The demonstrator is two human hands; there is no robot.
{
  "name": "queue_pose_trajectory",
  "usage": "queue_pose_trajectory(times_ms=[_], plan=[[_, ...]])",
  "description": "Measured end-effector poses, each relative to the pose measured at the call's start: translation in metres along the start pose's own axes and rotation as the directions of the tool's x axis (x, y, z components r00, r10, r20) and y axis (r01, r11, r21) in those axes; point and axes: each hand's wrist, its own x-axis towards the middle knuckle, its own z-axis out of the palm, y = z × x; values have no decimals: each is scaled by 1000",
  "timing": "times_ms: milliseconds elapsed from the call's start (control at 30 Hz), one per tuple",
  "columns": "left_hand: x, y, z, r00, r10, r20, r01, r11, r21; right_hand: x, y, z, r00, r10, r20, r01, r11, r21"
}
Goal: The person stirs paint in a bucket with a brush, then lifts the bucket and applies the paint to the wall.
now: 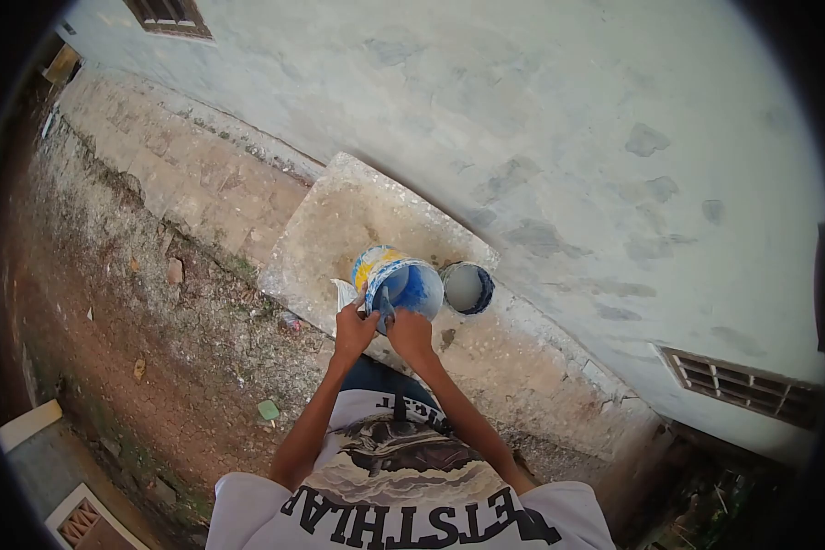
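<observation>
A tilted paint bucket (422, 286), yellow, white and blue outside and smeared blue within, faces me with its mouth open. My left hand (354, 332) is closed at its near left rim, fingers along the edge. My right hand (411, 335) is a fist at the bucket's mouth. Beside its thumb a flat grey-blue tool (387, 306), apparently a scraper, reaches inside; its handle is hidden in the fist. Just right of the bucket stands a smaller dark-rimmed pail (467, 288) holding pale grey material. A white ridged piece (345, 292) sticks out at the bucket's left.
Both containers rest on a worn concrete slab (316, 229) against a pale wall (559, 137) with grey patches. A barred window (742, 385) is low at right. Rough ground (202, 339) with litter and a green scrap (268, 410) lies left.
</observation>
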Motion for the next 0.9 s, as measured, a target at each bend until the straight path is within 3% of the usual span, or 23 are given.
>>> queue_pose_trajectory(times_ms=[67,133,200,267,400,600,667,700,767,800,900], plan=[[-5,-13,2,1000,-17,-19,17,999,-32,-9,6,-6,1000,-6,-7,7,990,142],[-10,-19,4,996,-82,-30,76,981,-181,-15,12,-22,1000,-2,-20,5,987,160],[-20,-19,6,994,-84,-63,74,985,-157,-24,15,-37,1000,5,-24,-1,984,176],[-29,-15,8,992,-83,-97,70,988,-136,-30,16,-47,996,15,-90,-10,999,47],[-49,-13,20,988,-89,-127,65,982,-180,-35,27,-32,993,-18,-116,17,1000,-10],[-79,-19,28,974,-34,-223,28,999,-32,-51,28,-10,986,-159,47,161,986,-38],[-88,-24,27,966,-19,-257,20,1000,2,-55,23,-13,975,-188,121,183,982,56],[-93,-26,24,957,-43,-288,28,998,-56,-55,24,-12,971,-204,126,199,979,49],[-100,-33,18,940,-81,-332,42,991,-124,-54,27,-7,965,-234,122,197,947,254],[-101,-38,14,937,-111,-333,47,980,-195,-55,26,-8,960,-246,136,207,945,252],[-107,-55,4,928,-160,-338,53,951,-306,-62,18,-17,960,-278,31,253,912,322]])
